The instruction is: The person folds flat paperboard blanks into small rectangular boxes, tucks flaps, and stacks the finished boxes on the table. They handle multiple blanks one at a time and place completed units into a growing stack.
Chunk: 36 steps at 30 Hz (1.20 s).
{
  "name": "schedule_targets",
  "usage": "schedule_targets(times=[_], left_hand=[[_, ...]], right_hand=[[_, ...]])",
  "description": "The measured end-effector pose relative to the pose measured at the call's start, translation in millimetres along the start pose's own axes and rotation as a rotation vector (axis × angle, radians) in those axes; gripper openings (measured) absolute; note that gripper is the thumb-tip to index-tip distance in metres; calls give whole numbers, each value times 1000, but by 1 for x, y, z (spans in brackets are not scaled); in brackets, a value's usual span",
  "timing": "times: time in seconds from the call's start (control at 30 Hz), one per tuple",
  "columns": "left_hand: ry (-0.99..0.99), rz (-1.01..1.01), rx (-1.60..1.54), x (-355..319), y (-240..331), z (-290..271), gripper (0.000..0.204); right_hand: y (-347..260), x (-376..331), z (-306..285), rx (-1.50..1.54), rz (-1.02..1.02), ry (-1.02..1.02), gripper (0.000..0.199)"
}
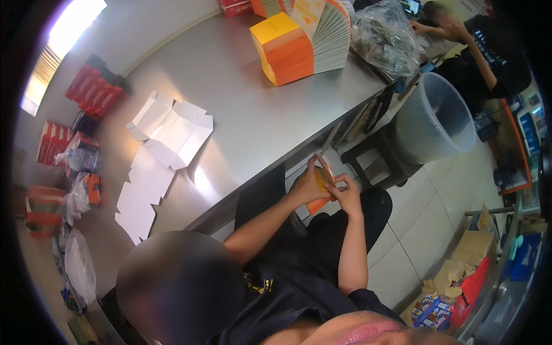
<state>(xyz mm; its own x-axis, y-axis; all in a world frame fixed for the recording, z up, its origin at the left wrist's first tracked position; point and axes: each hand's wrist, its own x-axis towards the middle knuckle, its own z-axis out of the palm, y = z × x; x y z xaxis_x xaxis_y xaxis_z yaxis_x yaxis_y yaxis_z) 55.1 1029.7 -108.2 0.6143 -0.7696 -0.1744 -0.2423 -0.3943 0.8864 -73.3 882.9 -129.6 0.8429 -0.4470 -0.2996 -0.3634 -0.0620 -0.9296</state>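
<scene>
Over my lap, beside the table edge, I hold a small orange-and-yellow carton [318, 205] between both hands. My left hand [305, 188] grips its left side, the fingers curled around it. My right hand [348, 196] pinches it from the right, with the fingertips near its upper part. How far the carton is folded cannot be made out, as my fingers cover much of it. On the metal table [241, 126] lie unfolded white cardboard blanks [178, 135], their inner sides up. Farther back a row of orange-and-yellow cartons [290, 54] stands fanned out.
A clear plastic bag [386, 37] sits at the table's far right corner. Beside the table a translucent bin [428, 123] rests on a dark stool [376, 161]. Red boxes [95, 86] line the left wall. Another person [480, 57] is at the far right. Cardboard boxes [471, 247] stand at lower right.
</scene>
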Motion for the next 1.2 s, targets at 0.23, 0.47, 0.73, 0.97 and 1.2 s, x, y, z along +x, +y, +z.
schedule_targets(times=[0.23,0.47,0.73,0.97,1.2], left_hand=[[36,530,223,-80,135,-123,115],[554,407,364,-3,220,-287,111],[239,226,608,156,260,-335,130],[43,109,747,193,240,-302,131],[49,247,544,225,190,-312,87]], right_hand=[[4,-2,-10,872,-426,-164,65],[-7,23,14,526,-175,-174,47],[-2,25,20,390,-55,-203,42],[6,25,20,350,-30,-222,41],[3,44,48,273,-37,-330,43]])
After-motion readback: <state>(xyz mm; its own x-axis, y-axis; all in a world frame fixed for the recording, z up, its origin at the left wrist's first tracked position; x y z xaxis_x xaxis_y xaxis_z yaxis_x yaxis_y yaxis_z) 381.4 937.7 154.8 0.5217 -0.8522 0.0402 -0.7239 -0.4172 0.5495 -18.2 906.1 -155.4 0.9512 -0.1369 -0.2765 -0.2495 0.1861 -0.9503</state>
